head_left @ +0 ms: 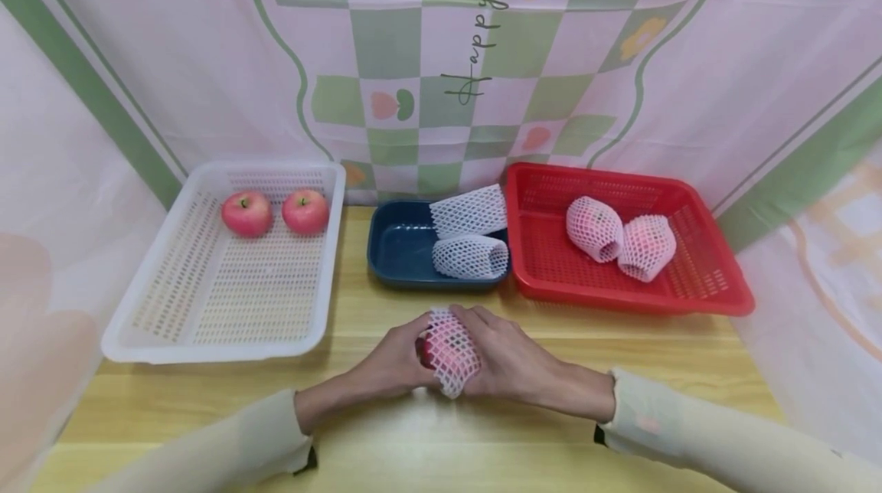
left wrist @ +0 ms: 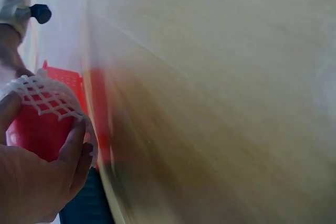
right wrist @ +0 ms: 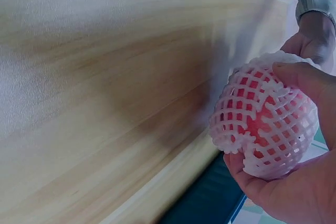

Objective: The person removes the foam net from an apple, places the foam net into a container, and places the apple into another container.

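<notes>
Between my two hands, over the table's front part, is a red apple partly covered by a white foam net sleeve. My left hand holds the apple's bare end, thumb and fingers curled round it. On the other side my right hand grips the netted part, its thumb and fingers spread round the mesh in the right wrist view. The netting covers most of the fruit on that side. Seen from the left wrist, the net's edge crosses the apple and red skin shows below it.
At left stands a white basket with two bare apples. A dark blue tray in the middle holds two foam net sleeves. The red basket at right contains two netted apples. A patterned curtain hangs behind.
</notes>
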Demonstrator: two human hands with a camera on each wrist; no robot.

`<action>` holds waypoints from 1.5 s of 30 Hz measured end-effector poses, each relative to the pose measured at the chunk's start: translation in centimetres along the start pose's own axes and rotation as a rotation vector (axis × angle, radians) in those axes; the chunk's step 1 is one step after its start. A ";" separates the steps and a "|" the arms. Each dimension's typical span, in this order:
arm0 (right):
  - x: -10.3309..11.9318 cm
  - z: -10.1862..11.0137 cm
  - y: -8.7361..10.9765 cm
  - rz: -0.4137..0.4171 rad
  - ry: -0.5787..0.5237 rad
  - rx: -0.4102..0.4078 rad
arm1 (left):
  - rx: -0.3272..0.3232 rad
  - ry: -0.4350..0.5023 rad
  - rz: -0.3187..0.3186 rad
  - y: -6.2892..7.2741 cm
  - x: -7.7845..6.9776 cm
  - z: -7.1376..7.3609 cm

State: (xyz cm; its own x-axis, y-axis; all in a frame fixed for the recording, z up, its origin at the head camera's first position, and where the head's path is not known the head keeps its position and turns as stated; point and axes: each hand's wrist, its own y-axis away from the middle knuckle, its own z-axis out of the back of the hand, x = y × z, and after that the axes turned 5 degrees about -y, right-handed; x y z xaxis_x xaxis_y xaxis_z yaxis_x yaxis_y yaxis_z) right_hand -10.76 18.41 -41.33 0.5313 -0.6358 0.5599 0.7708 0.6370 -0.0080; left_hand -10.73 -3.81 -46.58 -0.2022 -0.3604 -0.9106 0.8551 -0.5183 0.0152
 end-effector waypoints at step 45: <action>-2.6 1.2 1.2 0.306 -0.019 -0.280 | -0.057 -0.011 0.125 1.4 0.5 1.6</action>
State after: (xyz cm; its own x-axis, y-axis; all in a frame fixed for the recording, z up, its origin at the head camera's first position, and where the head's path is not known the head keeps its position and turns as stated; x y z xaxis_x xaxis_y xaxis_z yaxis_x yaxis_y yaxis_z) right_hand -11.66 21.42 -41.79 0.7461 -0.4257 0.5120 0.6458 0.6502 -0.4003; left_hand -10.44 -5.98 -46.33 -0.0975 -0.4275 -0.8987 0.8995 -0.4243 0.1042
